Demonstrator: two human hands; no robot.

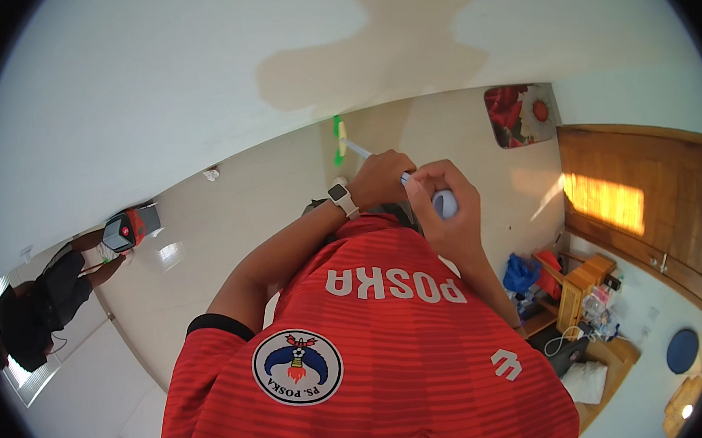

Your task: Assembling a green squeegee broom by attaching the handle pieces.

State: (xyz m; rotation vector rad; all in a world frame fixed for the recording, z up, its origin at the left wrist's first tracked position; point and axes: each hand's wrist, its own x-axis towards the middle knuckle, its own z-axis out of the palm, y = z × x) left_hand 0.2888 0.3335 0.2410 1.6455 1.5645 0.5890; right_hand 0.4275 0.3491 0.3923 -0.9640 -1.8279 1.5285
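Observation:
My left hand, with a watch on its wrist, is wrapped around the pale handle of a long-handled broom. Higher on the same shaft, my right hand closes round its end, where a rounded light-purple grip shows between thumb and fingers. The broom's head, yellow with green along its edges, is on the tiled floor close to the wall's base. Part of the shaft is hidden behind my left hand.
At the far left a person in dark clothes is beside a grey-and-red boxy object. A small whitish item lies by the wall. A flowered mat lies before a wooden door. Wooden furniture and a blue bag stand right.

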